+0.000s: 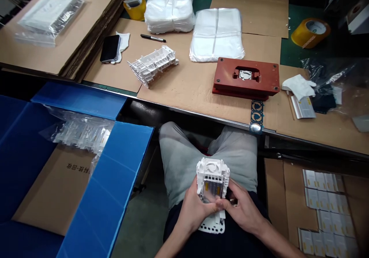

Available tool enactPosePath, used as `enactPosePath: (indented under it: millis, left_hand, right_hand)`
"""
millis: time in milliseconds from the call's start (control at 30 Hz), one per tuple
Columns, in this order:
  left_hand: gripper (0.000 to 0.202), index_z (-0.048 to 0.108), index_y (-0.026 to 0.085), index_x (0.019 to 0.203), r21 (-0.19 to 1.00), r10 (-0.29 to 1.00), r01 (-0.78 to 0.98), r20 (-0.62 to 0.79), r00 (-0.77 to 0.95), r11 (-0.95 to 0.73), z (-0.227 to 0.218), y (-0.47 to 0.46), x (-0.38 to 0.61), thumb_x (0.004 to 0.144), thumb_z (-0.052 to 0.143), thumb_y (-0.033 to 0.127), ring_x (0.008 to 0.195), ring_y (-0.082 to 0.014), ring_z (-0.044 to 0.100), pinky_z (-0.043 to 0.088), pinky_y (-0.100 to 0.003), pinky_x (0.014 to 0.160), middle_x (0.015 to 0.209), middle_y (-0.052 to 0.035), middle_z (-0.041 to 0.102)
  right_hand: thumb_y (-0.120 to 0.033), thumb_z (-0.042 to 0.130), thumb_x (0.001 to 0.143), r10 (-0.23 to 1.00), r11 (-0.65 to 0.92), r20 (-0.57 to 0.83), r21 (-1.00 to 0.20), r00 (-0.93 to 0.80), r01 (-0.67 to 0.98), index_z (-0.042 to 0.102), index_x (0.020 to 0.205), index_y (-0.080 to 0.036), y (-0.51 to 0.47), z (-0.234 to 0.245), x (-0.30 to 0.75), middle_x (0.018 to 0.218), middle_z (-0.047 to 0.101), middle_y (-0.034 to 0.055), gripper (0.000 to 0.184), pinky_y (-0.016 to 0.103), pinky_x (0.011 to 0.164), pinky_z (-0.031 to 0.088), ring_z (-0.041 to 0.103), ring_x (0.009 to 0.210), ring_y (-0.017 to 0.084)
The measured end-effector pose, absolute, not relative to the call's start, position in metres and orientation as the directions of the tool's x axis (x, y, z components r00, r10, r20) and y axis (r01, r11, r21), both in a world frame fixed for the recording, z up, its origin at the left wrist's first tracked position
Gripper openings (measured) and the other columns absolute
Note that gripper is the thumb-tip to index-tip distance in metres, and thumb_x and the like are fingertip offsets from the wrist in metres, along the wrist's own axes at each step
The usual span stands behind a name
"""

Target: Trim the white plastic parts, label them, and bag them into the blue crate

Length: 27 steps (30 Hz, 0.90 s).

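Observation:
Above my lap, a white plastic housing [212, 166] is held between both hands, its round-marked end pointing away from me. My left hand [193, 208] grips its left side, and my right hand [243, 204] is closed round its right side. Both thumbs meet on a small clear-and-grey plate with yellow marks [212, 190] set in the housing's upper face. The fingers beneath the housing are mostly hidden. A similar white plastic housing [155, 64] lies on its side on the bench.
On the bench stand a red fixture block [246, 79], packs of white bags [216, 33], tape rolls [310, 33], a phone [110, 48] and a pen [152, 38]. A blue box [127, 154] with bagged parts stands left; a carton [291, 196] with rows of small plates is right.

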<state>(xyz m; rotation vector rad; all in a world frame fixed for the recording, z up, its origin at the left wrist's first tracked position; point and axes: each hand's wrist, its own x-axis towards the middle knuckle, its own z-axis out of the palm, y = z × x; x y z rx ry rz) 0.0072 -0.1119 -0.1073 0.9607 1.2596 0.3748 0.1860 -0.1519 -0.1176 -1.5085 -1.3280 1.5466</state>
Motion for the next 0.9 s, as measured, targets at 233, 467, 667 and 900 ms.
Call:
enactPosePath:
  millis: [233,467,667,900]
  left_hand:
    - [0.064,0.057,0.021,0.117,0.789,0.734,0.273,-0.613,0.293,0.550,-0.114,-0.111,0.004,0.062,0.089,0.029,0.096,-0.0239,0.065,0.050,-0.030,0.083,0.105,-0.0015,0.071]
    - [0.073,0.045,0.025,0.130,0.782,0.718,0.251,-0.624,0.308,0.571,-0.109,-0.108,0.008,0.069,0.084,0.028,0.108,-0.0234,0.064,0.049,-0.031,0.091,0.119,-0.0025,0.067]
    - [0.073,0.047,0.023,0.128,0.788,0.733,0.247,-0.616,0.288,0.564,-0.106,-0.109,0.009,0.067,0.086,0.031,0.106,-0.0242,0.064,0.048,-0.032,0.090,0.117,-0.0043,0.068]
    - [0.068,0.056,0.018,0.116,0.759,0.714,0.200,-0.651,0.256,0.620,-0.107,-0.109,0.006,0.057,0.090,0.022,0.099,-0.0270,0.065,0.050,-0.032,0.083,0.105,-0.0042,0.071]
  right_hand:
    - [-0.026,0.066,0.090,0.922,-0.331,-0.357,-0.928,-0.149,0.172,0.058,0.131,-0.025,-0.150,-0.125,0.179,0.123,0.066,0.0048,0.042,0.030,0.083,0.052,0.063,0.105,0.023]
    - [-0.033,0.070,0.088,0.888,-0.380,-0.401,-0.916,-0.223,0.132,0.058,0.133,-0.027,-0.137,-0.125,0.191,0.125,0.067,0.0037,0.047,0.030,0.081,0.053,0.063,0.102,0.023]
    - [-0.027,0.066,0.091,0.904,-0.302,-0.347,-0.932,-0.249,0.200,0.053,0.137,-0.030,-0.141,-0.121,0.191,0.126,0.065,0.0029,0.048,0.030,0.088,0.051,0.063,0.105,0.022]
    - [-0.018,0.059,0.091,0.932,-0.264,-0.309,-0.937,-0.191,0.230,0.050,0.135,-0.025,-0.150,-0.119,0.177,0.121,0.065,0.0056,0.045,0.032,0.089,0.051,0.063,0.104,0.022]
